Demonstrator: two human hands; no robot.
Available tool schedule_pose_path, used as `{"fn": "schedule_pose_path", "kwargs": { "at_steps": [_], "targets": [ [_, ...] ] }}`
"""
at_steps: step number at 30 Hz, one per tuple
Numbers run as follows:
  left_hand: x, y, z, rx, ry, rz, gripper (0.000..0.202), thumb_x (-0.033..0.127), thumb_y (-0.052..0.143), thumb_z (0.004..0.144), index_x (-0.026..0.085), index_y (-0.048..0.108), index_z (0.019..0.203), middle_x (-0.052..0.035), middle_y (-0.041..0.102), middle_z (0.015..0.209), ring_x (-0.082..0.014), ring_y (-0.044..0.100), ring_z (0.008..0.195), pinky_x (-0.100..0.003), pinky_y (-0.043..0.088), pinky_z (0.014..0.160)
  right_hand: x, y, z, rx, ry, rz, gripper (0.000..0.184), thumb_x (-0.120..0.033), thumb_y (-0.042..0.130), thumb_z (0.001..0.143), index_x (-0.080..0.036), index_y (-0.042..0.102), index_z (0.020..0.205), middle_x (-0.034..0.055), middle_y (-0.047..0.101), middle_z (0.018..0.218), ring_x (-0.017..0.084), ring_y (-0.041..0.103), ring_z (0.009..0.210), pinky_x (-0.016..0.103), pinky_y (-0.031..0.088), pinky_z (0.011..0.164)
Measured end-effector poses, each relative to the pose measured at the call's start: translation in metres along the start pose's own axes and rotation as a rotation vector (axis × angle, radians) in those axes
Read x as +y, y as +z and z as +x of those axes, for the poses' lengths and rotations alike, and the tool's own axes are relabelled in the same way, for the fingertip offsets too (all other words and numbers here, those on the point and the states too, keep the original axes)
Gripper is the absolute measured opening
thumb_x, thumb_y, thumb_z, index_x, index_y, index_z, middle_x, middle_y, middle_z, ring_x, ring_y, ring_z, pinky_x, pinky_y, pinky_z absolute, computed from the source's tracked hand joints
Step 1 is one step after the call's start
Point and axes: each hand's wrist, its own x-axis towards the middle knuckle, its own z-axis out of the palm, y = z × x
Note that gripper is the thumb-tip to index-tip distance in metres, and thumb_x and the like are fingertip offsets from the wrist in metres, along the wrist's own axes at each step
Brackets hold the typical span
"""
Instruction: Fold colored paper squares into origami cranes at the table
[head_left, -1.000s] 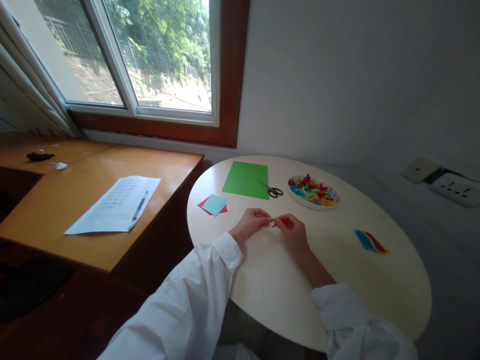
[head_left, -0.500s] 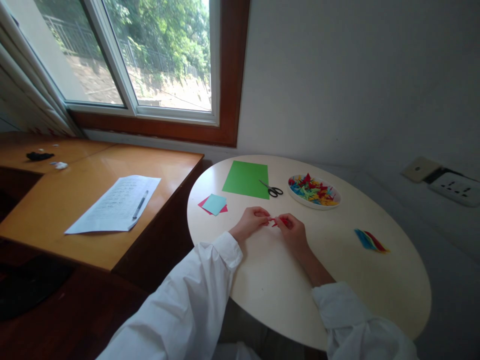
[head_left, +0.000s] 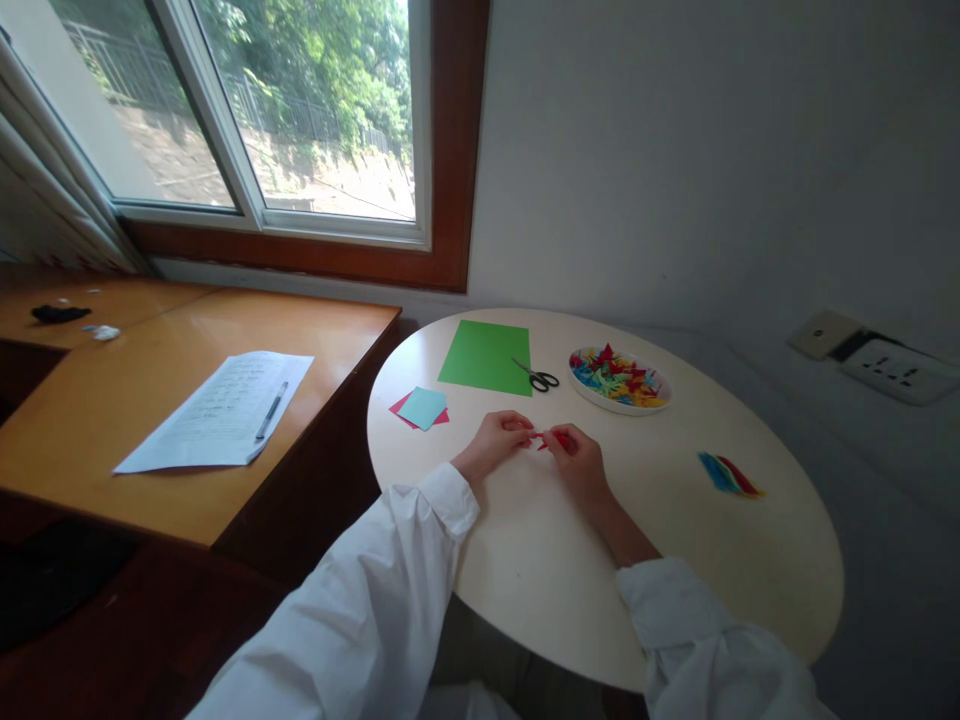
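Pinching from both sides — the left hand (head_left: 501, 440) and right hand (head_left: 576, 462) meet fingertip to fingertip on a small red paper piece (head_left: 550, 439), fingers curled tight around it, low over the round table (head_left: 540, 570). Both wrists lie on the tabletop, white sleeves pushed back. Beyond the paper piece sit the scissors (head_left: 537, 376) — and, just right of them, a plate of colourful folded bits (head_left: 619, 380).

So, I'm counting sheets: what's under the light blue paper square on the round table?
A pink paper square lies under the light blue paper square; only its corners show. Anything else beneath is covered.
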Motion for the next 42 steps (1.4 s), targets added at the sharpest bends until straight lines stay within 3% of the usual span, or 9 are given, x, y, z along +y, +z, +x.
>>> {"fn": "schedule_pose_path", "kwargs": {
  "at_steps": [12, 24, 42],
  "targets": [
    [0.006, 0.002, 0.003, -0.028, -0.059, -0.007, 0.009, 0.014, 0.066, 0.064, 0.01, 0.06, 0.069, -0.0035, 0.063, 0.063, -0.0078, 0.058, 0.054, -0.022, 0.045, 0.059, 0.005, -0.005, 0.007, 0.016, 0.053, 0.077, 0.021, -0.038, 0.058, 0.068, -0.018, 0.055, 0.063, 0.0009, 0.057, 0.06, 0.015, 0.053, 0.057, 0.027, 0.044, 0.056],
    [0.009, 0.006, 0.0, -0.081, -0.034, 0.059, 0.019, 0.022, 0.073, 0.056, 0.01, 0.064, 0.067, -0.0035, 0.065, 0.062, -0.0098, 0.057, 0.058, -0.022, 0.043, 0.059, 0.002, -0.004, 0.007, -0.003, 0.039, 0.087, 0.017, -0.033, 0.056, 0.068, -0.018, 0.054, 0.061, 0.0004, 0.057, 0.058, 0.014, 0.052, 0.055, 0.026, 0.043, 0.054],
    [0.013, 0.005, 0.004, -0.098, -0.16, 0.067, 0.007, 0.012, 0.069, 0.058, 0.01, 0.063, 0.058, -0.0038, 0.064, 0.058, -0.0093, 0.058, 0.057, -0.021, 0.045, 0.06, 0.004, -0.007, 0.012, -0.074, 0.046, 0.094, 0.016, -0.033, 0.057, 0.066, -0.019, 0.053, 0.06, -0.0011, 0.054, 0.057, 0.013, 0.049, 0.053, 0.026, 0.041, 0.053]
  ]
}}
